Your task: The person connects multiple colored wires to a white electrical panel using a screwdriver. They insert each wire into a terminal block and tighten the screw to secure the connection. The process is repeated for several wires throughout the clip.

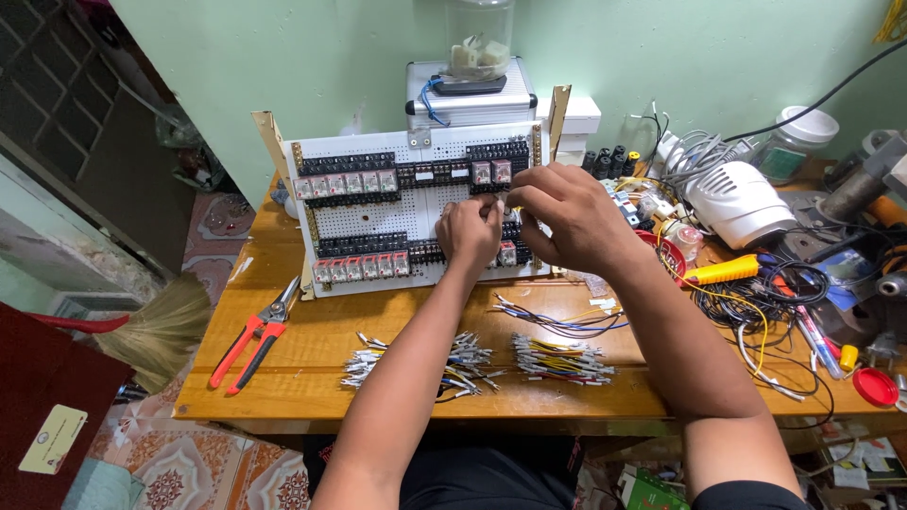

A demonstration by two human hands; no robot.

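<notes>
Forearms nearest the lens, both reaching up from the bottom edge over the wooden table [312, 364].

Far left: a straw broom [156, 326] leans off the table's corner. On the table, red-handled cutters [253, 342] lie with jaws parted, handles toward the person, easy to grab. Next, two loose heaps of short cut wires [453, 361] with crimped ends, sorted side by side just below the work, within reach of either hand.

Centre: a white perforated panel [416, 212] stands propped upright facing the person, rows of black terminal blocks and clear relays [347, 183] across it.

Left hand [470, 231] pressed against the panel's middle right, fingers curled together; what they pinch is hidden. Right hand [567, 212] just beside it, touching, fingertips drawn together at the same spot, seemingly on something small; cannot tell what.

Right: a yellow-handled tool [723, 271], tangled cable, a white plastic housing [742, 203], a red lid [876, 386].
</notes>
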